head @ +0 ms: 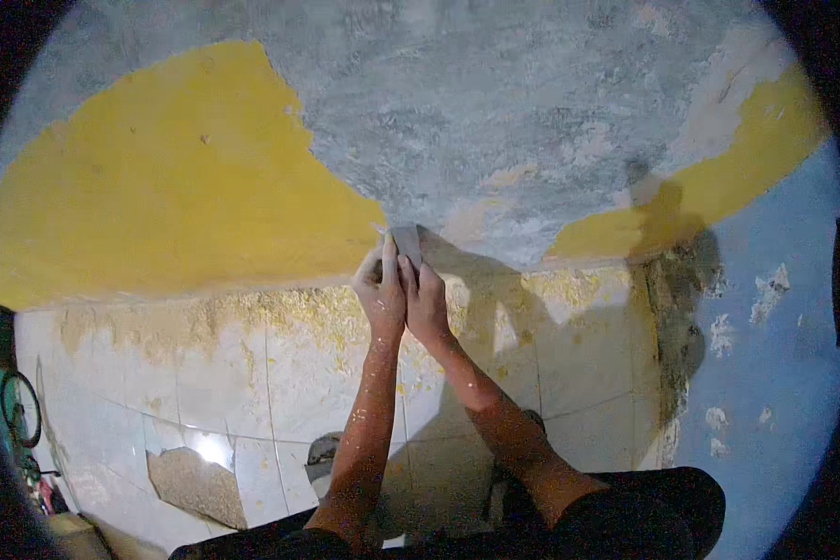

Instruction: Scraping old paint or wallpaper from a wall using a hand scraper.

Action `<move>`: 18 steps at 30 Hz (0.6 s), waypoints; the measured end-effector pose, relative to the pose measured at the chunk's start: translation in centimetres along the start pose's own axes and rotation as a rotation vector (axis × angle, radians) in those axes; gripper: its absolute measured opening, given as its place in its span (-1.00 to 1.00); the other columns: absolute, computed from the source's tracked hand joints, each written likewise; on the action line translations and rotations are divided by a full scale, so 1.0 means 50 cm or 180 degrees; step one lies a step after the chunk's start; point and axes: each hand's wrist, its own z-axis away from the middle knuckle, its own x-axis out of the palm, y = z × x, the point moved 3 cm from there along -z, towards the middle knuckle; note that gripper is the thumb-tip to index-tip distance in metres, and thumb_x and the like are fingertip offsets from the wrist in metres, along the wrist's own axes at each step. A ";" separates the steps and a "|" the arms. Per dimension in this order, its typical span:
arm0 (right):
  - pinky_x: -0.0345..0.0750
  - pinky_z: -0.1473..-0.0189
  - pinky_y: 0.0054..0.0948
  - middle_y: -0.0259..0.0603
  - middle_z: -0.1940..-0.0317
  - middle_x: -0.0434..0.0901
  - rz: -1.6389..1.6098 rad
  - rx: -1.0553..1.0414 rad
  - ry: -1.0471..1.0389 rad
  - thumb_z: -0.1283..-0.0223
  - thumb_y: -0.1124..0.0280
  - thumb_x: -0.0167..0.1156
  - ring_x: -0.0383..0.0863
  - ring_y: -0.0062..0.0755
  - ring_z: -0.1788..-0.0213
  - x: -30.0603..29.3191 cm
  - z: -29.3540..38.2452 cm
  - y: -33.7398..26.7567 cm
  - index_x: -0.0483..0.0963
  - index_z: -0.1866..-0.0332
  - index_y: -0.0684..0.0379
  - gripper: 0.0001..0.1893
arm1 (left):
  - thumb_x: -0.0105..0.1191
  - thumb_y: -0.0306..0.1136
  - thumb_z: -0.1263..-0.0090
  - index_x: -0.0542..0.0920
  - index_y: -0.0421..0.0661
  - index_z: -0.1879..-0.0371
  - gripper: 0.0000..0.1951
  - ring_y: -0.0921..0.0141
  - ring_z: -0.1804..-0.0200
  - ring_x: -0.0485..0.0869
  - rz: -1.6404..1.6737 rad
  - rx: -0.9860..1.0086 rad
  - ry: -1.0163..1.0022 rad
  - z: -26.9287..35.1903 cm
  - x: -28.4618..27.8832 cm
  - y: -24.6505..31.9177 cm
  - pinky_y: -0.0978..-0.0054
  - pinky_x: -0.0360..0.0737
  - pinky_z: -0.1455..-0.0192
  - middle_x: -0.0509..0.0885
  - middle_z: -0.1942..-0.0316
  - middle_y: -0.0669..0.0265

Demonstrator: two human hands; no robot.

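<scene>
Before me is a wall with yellow paint [182,175] on its left part and bare grey plaster [504,77] in the middle. My left hand [380,290] and my right hand [427,297] are close together, low on the wall, both on a flat scraper [407,243]. Its broad grey blade lies at the ragged edge where the yellow paint meets the plaster. The handle is hidden by my fingers. Pale dust and specks coat my hands and forearms.
Yellow paint flakes [308,315] litter the white tiled floor [336,392] along the wall's foot. A broken tile patch [196,483] shows rough brown ground. A blue wall [777,392] adjoins at right; a bicycle wheel [21,409] stands at far left.
</scene>
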 end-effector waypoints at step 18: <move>0.49 0.30 -0.11 0.28 0.39 0.56 0.0174 0.0271 -0.0152 -0.37 0.15 -0.01 0.60 0.21 0.32 -0.033 -0.014 -0.052 0.46 0.17 0.39 -0.59 | 0.05 -0.29 -0.44 0.58 -0.22 0.49 -0.72 0.67 0.44 0.41 0.0757 -0.0680 -0.0127 -0.002 0.027 0.023 0.65 0.35 0.45 0.49 0.53 0.51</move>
